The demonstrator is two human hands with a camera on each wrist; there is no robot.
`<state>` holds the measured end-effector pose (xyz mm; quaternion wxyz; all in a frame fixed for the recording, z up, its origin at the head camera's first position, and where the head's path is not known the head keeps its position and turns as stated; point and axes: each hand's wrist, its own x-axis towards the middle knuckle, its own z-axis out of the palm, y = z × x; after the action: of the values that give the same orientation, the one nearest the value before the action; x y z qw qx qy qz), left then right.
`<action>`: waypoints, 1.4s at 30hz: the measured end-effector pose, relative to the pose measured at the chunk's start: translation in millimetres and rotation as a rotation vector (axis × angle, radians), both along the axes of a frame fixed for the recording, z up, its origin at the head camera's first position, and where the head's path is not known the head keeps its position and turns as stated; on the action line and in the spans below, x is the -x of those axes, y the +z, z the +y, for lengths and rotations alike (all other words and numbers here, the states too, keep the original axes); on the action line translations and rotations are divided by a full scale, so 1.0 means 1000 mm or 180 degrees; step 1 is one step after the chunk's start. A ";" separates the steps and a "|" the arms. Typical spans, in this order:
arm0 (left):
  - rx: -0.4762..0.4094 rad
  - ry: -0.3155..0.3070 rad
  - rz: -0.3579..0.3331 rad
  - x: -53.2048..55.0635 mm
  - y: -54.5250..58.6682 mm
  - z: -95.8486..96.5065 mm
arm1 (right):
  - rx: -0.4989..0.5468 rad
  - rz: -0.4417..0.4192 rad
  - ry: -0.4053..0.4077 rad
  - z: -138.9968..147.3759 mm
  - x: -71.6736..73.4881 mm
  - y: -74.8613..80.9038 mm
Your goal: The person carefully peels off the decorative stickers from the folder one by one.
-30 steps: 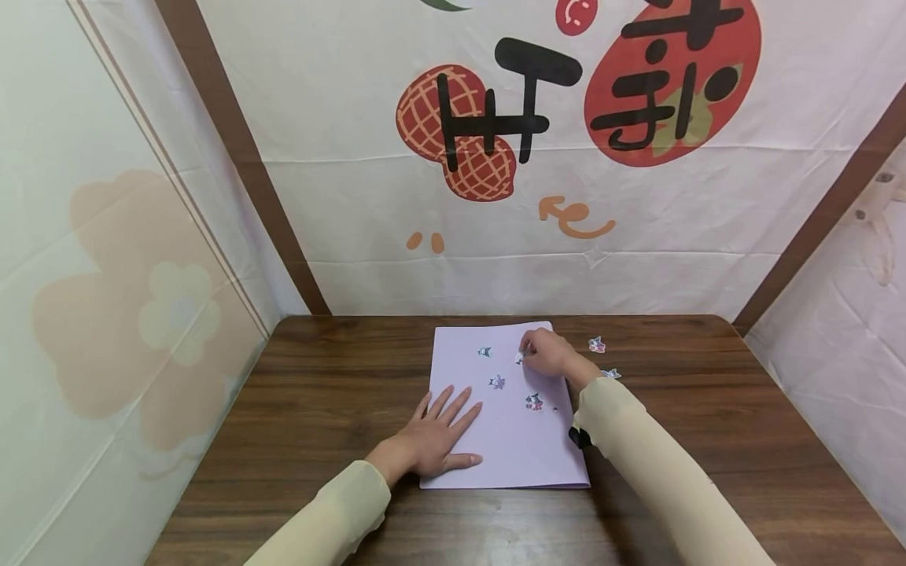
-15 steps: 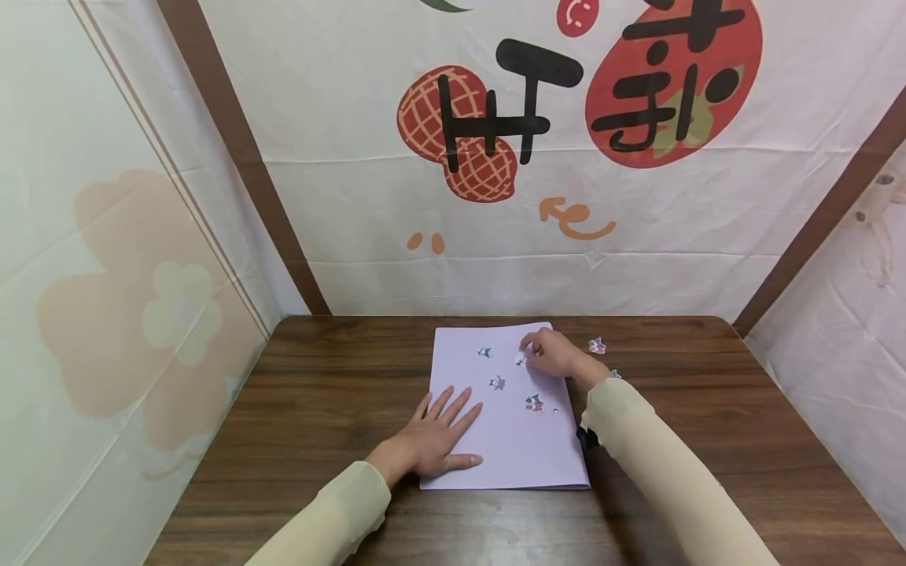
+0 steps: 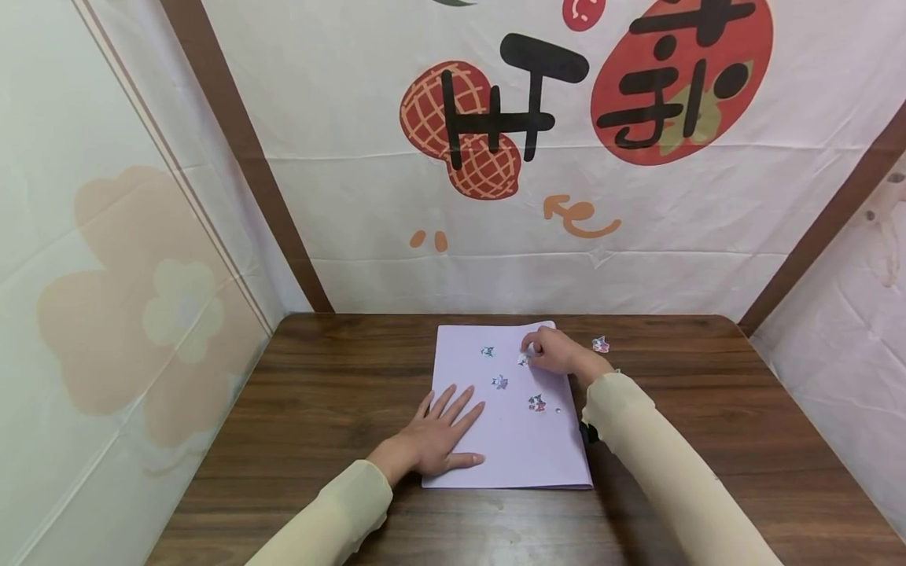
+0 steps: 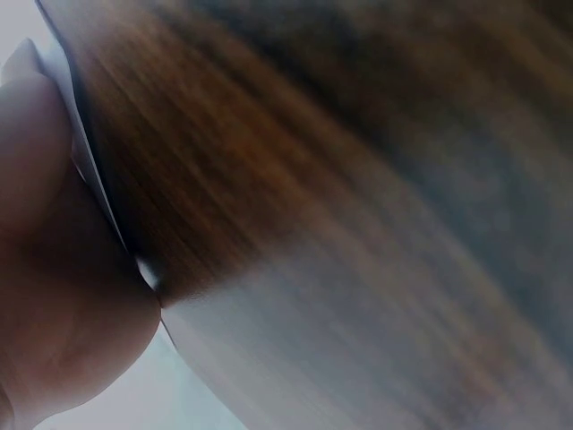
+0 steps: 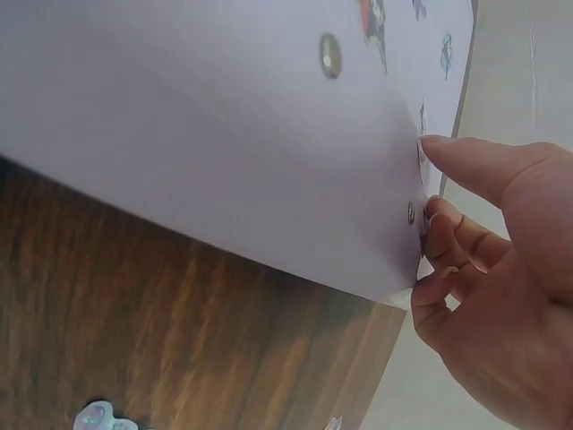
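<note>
A lilac folded sheet (image 3: 506,448) lies on the wooden table, with several cartoon stickers on it. My left hand (image 3: 435,442) rests flat on its lower left part, fingers spread. Near the sheet's top right, my right hand (image 3: 555,351) touches a small sticker (image 3: 523,360). In the right wrist view, the thumb (image 5: 470,166) is straight with its tip at that sticker, while the other fingers bend against the sheet lower down, apart from the thumb. Other stickers on the sheet are a teal one (image 3: 487,352), a purple one (image 3: 499,382) and a pink-and-dark one (image 3: 537,403).
A loose sticker (image 3: 600,344) lies on the table (image 3: 679,409) right of the sheet; another shows only its edge beside the right sleeve (image 3: 623,405). A small shiny gem (image 3: 557,410) sits near the sheet's right edge. A printed cloth (image 3: 340,196) hangs behind the table.
The right hand has shifted slightly right and turned, uncovering more of the sticker under it. Its forearm now covers most of the nearer loose sticker. The left hand stays in place.
</note>
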<state>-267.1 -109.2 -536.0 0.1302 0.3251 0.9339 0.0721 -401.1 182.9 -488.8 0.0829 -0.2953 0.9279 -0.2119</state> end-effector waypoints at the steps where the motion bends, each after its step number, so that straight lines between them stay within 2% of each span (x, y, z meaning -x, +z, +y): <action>1: 0.0005 -0.0003 0.0004 0.000 0.000 0.000 | 0.0014 -0.0005 0.0013 0.000 0.000 0.000; 6: 0.0009 -0.0029 -0.0009 -0.001 0.004 0.001 | 0.0133 0.0038 0.0024 0.004 -0.001 -0.001; 11: -0.0026 -0.0021 0.0003 -0.001 0.002 0.000 | 0.0266 0.0145 -0.0046 0.009 -0.003 -0.005; 17: -0.0052 -0.0001 0.0047 0.000 -0.004 -0.001 | 0.0348 0.0342 -0.0198 0.008 -0.010 -0.009; 23: 0.0017 -0.0002 0.0085 -0.001 -0.004 0.000 | 0.0508 0.0613 -0.0449 0.002 -0.022 -0.006; 27: 0.0033 -0.0007 0.0054 -0.002 0.001 0.001 | 0.0560 0.0587 -0.0663 -0.002 -0.030 -0.002; 33: 0.0052 -0.0012 -0.0003 -0.006 0.012 0.002 | 0.0529 0.0459 -0.0855 -0.009 -0.033 0.001; 37: 0.0074 -0.0009 -0.0014 -0.006 0.009 0.002 | 0.0467 0.0387 -0.1005 -0.012 -0.033 0.001; 42: 0.0060 -0.0002 0.0058 0.000 -0.002 0.000 | 0.0510 0.0298 -0.1087 -0.013 -0.033 0.000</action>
<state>-266.7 -109.6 -538.2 0.1248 0.3248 0.9356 0.0603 -368.3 170.1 -488.4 -0.0213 -0.1488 0.9476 -0.2820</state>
